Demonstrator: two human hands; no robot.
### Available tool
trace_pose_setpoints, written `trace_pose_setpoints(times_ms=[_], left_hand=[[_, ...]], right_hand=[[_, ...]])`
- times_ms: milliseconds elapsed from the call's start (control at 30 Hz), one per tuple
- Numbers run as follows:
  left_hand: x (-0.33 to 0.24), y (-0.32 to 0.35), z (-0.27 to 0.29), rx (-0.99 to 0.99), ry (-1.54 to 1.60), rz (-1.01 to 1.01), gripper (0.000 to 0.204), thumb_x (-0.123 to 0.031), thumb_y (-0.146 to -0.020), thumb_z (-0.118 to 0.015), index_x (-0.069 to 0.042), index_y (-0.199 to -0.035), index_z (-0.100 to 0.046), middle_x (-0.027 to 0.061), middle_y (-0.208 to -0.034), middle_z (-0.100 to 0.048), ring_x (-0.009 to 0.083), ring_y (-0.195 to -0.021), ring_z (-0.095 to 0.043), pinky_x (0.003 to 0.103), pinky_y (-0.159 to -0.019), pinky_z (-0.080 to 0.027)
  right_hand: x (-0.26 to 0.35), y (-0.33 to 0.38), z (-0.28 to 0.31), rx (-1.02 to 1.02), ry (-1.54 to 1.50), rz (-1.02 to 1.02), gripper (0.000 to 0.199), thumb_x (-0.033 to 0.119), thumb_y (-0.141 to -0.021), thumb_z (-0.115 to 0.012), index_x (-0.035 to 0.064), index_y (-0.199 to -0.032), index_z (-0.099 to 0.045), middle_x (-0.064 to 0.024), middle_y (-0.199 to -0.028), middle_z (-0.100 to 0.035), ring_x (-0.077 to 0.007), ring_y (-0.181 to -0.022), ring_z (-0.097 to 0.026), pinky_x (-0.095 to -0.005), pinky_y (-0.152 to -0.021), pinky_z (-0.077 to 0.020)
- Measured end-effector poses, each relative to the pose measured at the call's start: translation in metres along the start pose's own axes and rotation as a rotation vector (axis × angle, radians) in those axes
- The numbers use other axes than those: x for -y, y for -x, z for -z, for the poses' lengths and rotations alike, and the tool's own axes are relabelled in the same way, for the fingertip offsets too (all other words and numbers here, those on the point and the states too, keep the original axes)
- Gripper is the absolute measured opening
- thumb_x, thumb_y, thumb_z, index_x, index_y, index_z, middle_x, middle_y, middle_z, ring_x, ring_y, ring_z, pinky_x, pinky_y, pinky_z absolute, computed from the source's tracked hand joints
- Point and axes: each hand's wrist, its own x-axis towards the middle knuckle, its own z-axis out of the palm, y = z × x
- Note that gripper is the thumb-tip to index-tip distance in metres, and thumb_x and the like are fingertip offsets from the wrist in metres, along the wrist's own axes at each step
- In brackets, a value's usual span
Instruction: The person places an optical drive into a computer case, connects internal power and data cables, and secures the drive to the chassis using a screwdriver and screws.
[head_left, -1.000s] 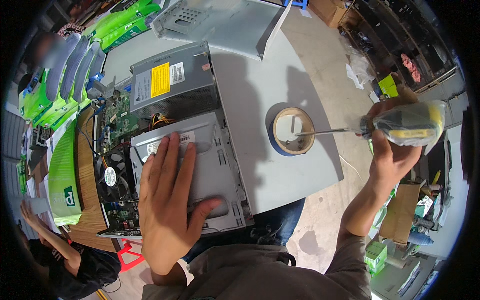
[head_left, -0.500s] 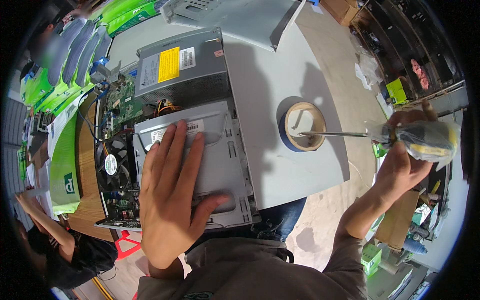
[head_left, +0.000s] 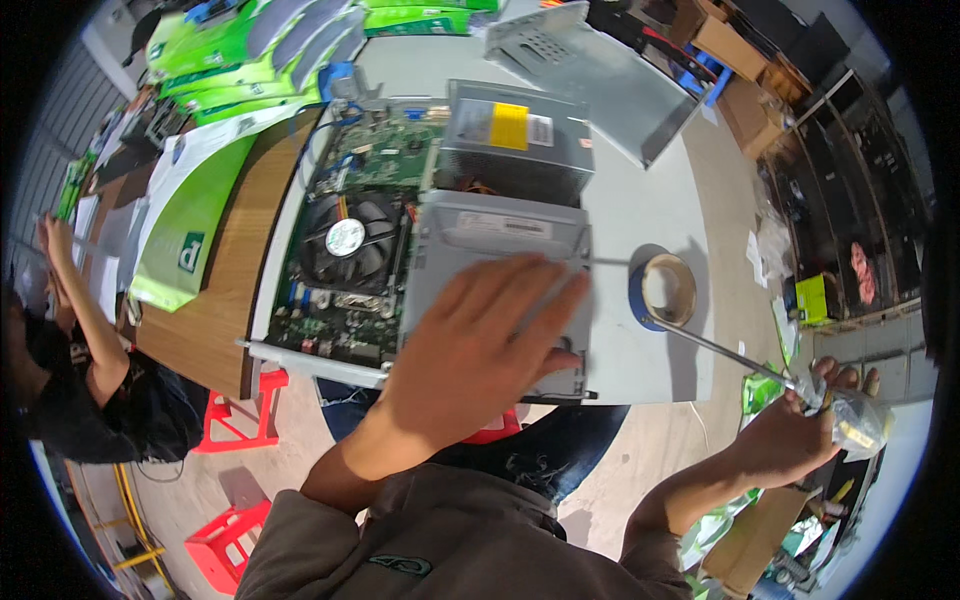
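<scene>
My left hand (head_left: 480, 345) is spread with fingers stretched over the grey metal drive bay (head_left: 505, 225) of an opened desktop computer; slight blur hides whether every finger touches it. In my right hand (head_left: 785, 435) is a long screwdriver (head_left: 725, 352), its handle wrapped in clear plastic. The shaft slants up to the left, its tip beside a roll of tape (head_left: 688, 285) in this view. Left of the bay sit a black cooling fan (head_left: 350, 240) and a green circuit board (head_left: 395, 155). The power supply (head_left: 515, 135) with a yellow label stands behind the bay.
A removed metal cover (head_left: 610, 90) lies on the far side of the white table (head_left: 620, 365). Green-and-white packages (head_left: 230, 70) are piled at the far left. Another person (head_left: 95, 370) is at the left near red stools (head_left: 240, 415). Shelves (head_left: 840, 190) stand at right.
The view has turned, so the computer appears farther right. My left hand has shifted toward the bay's right edge. The screwdriver has gone from level to slanted, its handle now lower.
</scene>
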Motion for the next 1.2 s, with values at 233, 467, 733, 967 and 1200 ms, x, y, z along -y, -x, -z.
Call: trace_pose_setpoints(times_ms=[233, 467, 733, 967, 1200], left_hand=[[-0.023, 0.021, -0.002, -0.119, 0.724, 0.109, 0.057, -0.015, -0.080, -0.081, -0.010, -0.134, -0.063, 0.0131, -0.118, -0.065, 0.0283, -0.095, -0.069, 0.037, -0.079, -0.059], [-0.029, 0.040, -0.010, -0.319, 0.644, 0.127, 0.029, -0.009, -0.081, -0.081, -0.004, -0.108, -0.075, 0.0098, -0.096, -0.072, 0.0209, -0.080, -0.072, 0.031, -0.072, -0.058], [-0.031, 0.088, 0.008, -0.289, 1.066, 0.376, 0.021, 0.010, -0.080, -0.075, 0.005, -0.100, -0.072, 0.0146, -0.089, -0.073, 0.0209, -0.074, -0.074, 0.027, -0.064, -0.058], [-0.017, 0.146, -0.009, -0.596, 1.506, 0.599, 0.008, 0.003, -0.092, -0.069, 0.008, -0.096, -0.064, 0.0170, -0.089, -0.066, 0.0236, -0.071, -0.071, 0.029, -0.059, -0.059], [0.004, 0.181, -0.016, -0.634, 1.859, 0.715, 0.035, -0.041, -0.095, -0.067, -0.007, -0.102, -0.063, 0.0023, -0.091, -0.060, 0.0107, -0.073, -0.049, 0.021, -0.063, -0.041]], right_hand=[[0.026, 0.031, -0.033, -0.073, 0.032, -0.043, 0.076, 0.015, -0.086, -0.062, -0.0031, -0.154, -0.032, -0.0219, -0.135, -0.057, -0.0318, -0.123, -0.059, -0.0421, -0.112, -0.0463], [0.039, 0.058, -0.045, -0.131, 0.087, -0.104, 0.088, 0.023, -0.081, -0.068, -0.0021, -0.155, -0.029, -0.0197, -0.130, -0.057, -0.0323, -0.124, -0.056, -0.0474, -0.119, -0.0380], [0.053, 0.113, 0.009, 0.082, -0.249, -0.389, 0.071, 0.018, -0.084, -0.080, 0.0150, -0.144, -0.042, -0.0181, -0.143, -0.046, -0.0304, -0.121, -0.051, -0.0407, -0.088, -0.0604], [0.066, 0.200, 0.025, 0.345, -0.431, -0.777, 0.037, 0.016, -0.079, -0.087, 0.0208, -0.096, -0.055, -0.0099, -0.100, -0.050, -0.0227, -0.085, -0.054, -0.0323, -0.065, -0.0515], [0.088, 0.207, 0.008, 1.097, -0.239, -0.726, 0.024, 0.017, -0.078, -0.077, 0.0143, -0.101, -0.082, -0.0188, -0.101, -0.072, -0.0253, -0.089, -0.075, -0.0319, -0.076, -0.0598]])
